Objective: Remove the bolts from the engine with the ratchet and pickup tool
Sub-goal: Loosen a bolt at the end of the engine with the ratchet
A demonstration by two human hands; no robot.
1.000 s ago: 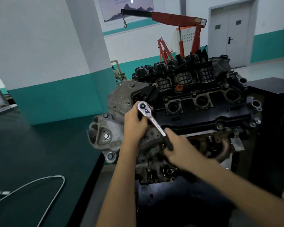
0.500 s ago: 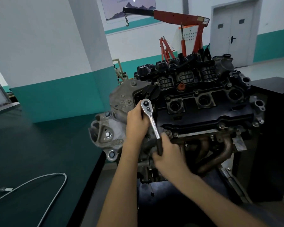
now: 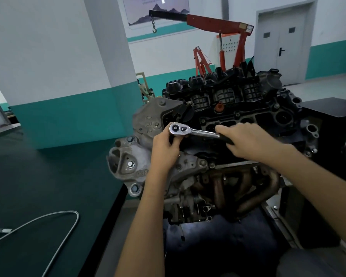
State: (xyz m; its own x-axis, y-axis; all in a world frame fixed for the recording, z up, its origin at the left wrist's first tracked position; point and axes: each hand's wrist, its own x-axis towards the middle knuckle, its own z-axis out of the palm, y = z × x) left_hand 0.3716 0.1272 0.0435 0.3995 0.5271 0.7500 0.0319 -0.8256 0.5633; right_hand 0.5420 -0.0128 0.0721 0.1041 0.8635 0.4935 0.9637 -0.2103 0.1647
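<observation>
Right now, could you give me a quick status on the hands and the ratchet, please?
Left hand holds ratchet head. Right hand grips handle, roughly level across engine. Pickup tool lies on table.

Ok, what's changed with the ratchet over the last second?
The right hand swung the ratchet handle up from pointing down toward the person to nearly level, pointing right. The left hand stayed at the head; both kept their grip.

Bare left hand (image 3: 164, 149), bare right hand (image 3: 250, 141)

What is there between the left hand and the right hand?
In the head view, the bare chrome shaft of the ratchet bridges the left hand and right hand.
</observation>
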